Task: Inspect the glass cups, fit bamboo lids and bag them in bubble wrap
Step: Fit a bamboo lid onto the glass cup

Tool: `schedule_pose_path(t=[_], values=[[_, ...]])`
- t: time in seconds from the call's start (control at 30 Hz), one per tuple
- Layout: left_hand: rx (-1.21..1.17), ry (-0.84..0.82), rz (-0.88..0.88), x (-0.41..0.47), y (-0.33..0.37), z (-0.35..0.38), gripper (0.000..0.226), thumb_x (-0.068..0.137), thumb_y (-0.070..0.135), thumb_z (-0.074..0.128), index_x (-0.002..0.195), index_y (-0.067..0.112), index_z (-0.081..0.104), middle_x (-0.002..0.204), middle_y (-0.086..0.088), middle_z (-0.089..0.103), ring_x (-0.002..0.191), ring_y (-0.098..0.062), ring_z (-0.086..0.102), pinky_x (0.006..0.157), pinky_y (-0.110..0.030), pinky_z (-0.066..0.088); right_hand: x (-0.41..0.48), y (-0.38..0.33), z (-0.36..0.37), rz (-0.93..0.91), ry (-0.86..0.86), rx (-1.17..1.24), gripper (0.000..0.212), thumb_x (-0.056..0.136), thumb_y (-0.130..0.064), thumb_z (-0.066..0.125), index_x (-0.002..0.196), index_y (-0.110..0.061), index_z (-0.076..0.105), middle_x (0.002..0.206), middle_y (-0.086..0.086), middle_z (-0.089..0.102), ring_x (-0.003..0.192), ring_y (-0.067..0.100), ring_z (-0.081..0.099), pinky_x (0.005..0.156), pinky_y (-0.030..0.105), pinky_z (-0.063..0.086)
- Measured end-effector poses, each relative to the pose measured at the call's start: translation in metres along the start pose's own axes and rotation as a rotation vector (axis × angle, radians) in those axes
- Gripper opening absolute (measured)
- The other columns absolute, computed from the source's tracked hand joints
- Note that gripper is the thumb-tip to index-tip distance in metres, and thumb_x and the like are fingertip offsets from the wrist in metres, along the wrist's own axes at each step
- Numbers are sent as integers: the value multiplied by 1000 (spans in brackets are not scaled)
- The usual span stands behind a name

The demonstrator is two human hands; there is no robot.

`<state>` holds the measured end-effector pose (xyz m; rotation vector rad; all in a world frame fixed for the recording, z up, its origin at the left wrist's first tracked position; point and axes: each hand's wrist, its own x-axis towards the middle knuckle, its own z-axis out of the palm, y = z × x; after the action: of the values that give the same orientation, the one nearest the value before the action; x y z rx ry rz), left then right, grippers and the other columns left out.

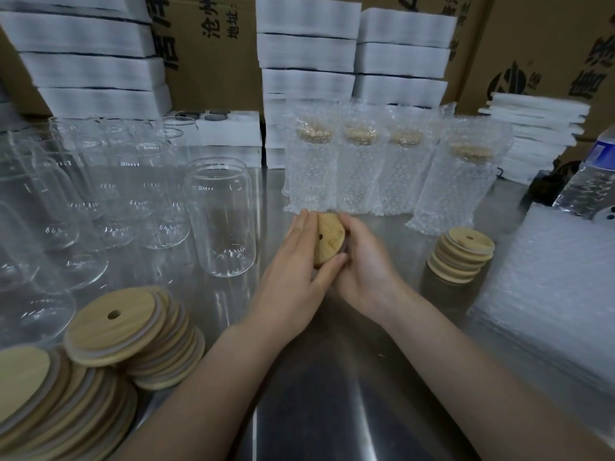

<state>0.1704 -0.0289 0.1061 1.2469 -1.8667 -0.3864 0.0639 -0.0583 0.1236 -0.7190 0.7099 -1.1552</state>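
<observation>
Where left hand (295, 261) meets right hand (366, 261), bamboo lid (329, 236) sits half-hidden.

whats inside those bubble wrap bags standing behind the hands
Four bubble wrap bags stand there; a tan bamboo lid shows through the top of each. The wrap blurs everything below the lids, so the glass cups themselves cannot be made out.

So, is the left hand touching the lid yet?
Touching. Head view: the left hand lays thumb and fingers against the lid, which the right hand also holds.
</observation>
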Motion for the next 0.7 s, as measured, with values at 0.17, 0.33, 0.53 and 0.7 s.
schedule_pose_path(t=[0.17, 0.33, 0.53, 0.7], values=[[-5, -17, 8, -2, -3, 2, 64, 102, 23, 50, 156, 12, 17, 165, -2, 12, 144, 3, 1, 115, -6, -1, 0, 1, -3, 57, -9, -32, 42, 104, -36, 37, 115, -9, 67, 115, 7, 72, 102, 15, 69, 74, 24, 57], [-58, -38, 24, -1, -6, 3, 56, 104, 14, 44, 155, 14, 19, 164, 0, 14, 145, 1, 4, 114, -8, -2, -1, 2, -3, 62, 0, -54, 45, 106, -36, 34, 130, -8, 60, 127, 11, 66, 116, 19, 64, 90, 27, 52], [-118, 36, 71, -1, -2, -2, 48, 100, 4, 49, 147, 11, 40, 155, 1, 36, 145, -5, 25, 116, -8, 8, -1, 2, -2, 54, -6, 20, 45, 106, -34, 37, 132, -3, 56, 126, 16, 66, 114, 23, 65, 91, 30, 52], [-174, 158, 136, -3, 1, -5, 38, 96, 0, 55, 133, 11, 60, 138, 2, 57, 132, -4, 48, 116, -23, 32, -2, 2, -2, 41, -21, 56, 42, 105, -36, 39, 107, -3, 65, 100, 13, 72, 94, 21, 71, 72, 30, 59]])
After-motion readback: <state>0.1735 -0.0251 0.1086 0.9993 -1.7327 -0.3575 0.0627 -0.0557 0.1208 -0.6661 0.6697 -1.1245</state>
